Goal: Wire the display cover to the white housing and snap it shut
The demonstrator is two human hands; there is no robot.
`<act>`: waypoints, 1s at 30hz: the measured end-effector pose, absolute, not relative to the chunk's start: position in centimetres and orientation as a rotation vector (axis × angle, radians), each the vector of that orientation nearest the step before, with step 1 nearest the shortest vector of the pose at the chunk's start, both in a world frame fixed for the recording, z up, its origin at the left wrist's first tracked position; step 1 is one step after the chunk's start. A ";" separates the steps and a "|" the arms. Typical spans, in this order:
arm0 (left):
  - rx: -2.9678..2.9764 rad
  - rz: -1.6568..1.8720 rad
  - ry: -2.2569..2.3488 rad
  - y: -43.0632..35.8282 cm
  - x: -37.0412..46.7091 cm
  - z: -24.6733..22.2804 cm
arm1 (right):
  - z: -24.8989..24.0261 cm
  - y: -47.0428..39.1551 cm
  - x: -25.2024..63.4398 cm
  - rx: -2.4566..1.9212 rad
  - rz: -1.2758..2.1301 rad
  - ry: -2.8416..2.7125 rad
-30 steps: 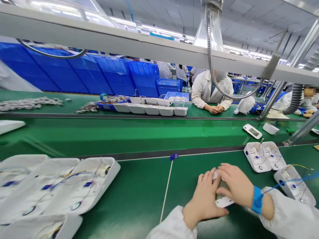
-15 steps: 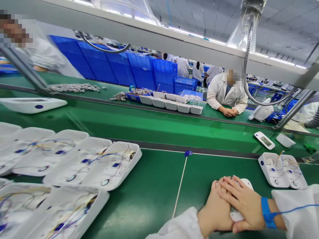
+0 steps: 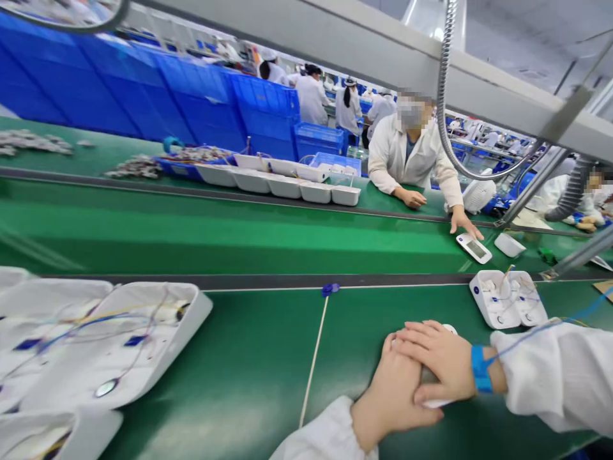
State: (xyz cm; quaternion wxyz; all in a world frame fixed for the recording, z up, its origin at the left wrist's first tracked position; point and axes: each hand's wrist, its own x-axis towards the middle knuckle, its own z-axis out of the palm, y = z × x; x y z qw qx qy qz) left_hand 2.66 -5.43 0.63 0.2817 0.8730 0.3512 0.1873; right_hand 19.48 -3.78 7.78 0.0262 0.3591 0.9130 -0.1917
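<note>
A white plastic device casing (image 3: 438,403) lies on the green work surface, mostly covered by my hands. My left hand (image 3: 393,383) is closed over its left side, thumb along the near edge. Across its fingers lies my right hand (image 3: 438,358), wearing a blue wrist strap (image 3: 481,369), and it presses down on the casing from the right. Just beyond my right hand stand two open white housings (image 3: 495,300) with wires and small round parts inside.
Several open wired housings (image 3: 119,345) sit at the left. A green conveyor belt (image 3: 239,236) runs across, carrying a white device with a screen (image 3: 474,248) and a white shell (image 3: 509,245). Opposite, a co-worker's hand (image 3: 464,223) is at the screen device. A flexible metal hose (image 3: 445,83) hangs overhead.
The view has turned to the right. Both my hands stay on the casing, now hiding more of it. The co-worker's hands have parted, one reaching out to the screen device on the belt.
</note>
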 end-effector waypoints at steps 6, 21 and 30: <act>2.358 0.453 1.053 -5.7 2.8 2.5 | 8.1 -1.0 18.5 1.232 -0.680 2.746; 2.369 0.477 0.994 -5.5 2.7 1.8 | 7.8 -1.3 18.6 1.246 -0.720 2.760; 2.338 0.528 0.960 -5.5 2.8 2.1 | 7.5 -1.1 19.0 1.324 -0.673 2.736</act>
